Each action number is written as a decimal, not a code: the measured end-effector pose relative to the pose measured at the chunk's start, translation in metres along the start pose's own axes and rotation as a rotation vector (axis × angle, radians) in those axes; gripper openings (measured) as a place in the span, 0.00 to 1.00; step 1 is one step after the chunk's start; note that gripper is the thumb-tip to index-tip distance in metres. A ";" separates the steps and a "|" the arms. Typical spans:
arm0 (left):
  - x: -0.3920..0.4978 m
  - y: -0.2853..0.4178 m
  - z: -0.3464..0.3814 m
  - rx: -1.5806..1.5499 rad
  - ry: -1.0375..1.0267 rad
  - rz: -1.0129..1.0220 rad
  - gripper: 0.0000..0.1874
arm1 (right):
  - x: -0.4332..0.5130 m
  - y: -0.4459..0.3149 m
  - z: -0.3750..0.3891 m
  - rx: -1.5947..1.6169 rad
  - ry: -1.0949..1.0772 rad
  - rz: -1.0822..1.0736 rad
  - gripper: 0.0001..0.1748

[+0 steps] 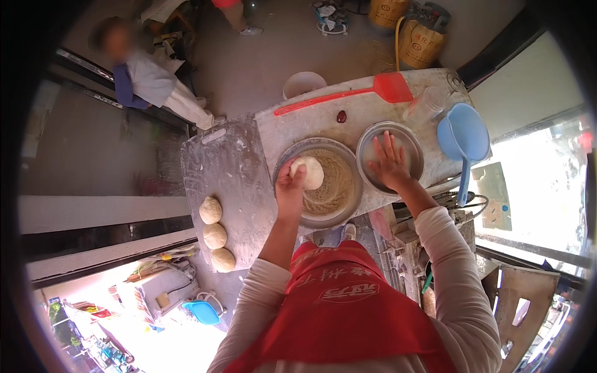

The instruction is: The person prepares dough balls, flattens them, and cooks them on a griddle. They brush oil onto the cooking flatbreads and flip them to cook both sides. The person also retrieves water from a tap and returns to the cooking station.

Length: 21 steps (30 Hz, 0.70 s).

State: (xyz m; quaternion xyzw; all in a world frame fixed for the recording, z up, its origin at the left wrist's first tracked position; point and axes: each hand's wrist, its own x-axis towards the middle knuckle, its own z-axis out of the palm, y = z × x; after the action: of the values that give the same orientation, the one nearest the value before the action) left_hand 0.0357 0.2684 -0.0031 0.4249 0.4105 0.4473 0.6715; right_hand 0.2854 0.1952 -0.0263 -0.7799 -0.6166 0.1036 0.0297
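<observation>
A round, pale dough piece is gripped in my left hand, thumb on top, over a wide metal basin. Sesame-like tan grains line that basin. To its right stands a smaller metal bowl with what looks like cloudy liquid. My right hand is palm down over this bowl, fingers spread, holding nothing; whether it touches the contents I cannot tell. Several dough balls sit in a row on the floured board at left.
Along the table's far edge lies a red plastic spatula-like paddle, near a dark red object and a clear plastic container. A blue dipper overhangs the right edge. Gas cylinders and a person are beyond the table.
</observation>
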 end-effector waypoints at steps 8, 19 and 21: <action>-0.041 -0.010 0.005 0.451 -0.211 0.146 0.22 | -0.010 -0.039 -0.019 0.176 0.376 -0.098 0.32; -0.037 0.010 -0.042 0.248 0.225 -0.065 0.22 | 0.010 -0.158 0.012 0.073 0.083 -0.458 0.32; -0.034 0.010 -0.045 0.388 0.113 0.058 0.21 | 0.019 -0.173 0.008 0.139 0.084 -0.449 0.33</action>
State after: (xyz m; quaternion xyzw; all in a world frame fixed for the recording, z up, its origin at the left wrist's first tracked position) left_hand -0.0178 0.2478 -0.0012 0.5320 0.5136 0.4020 0.5399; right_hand 0.1224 0.2540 -0.0067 -0.6230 -0.7640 0.1043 0.1314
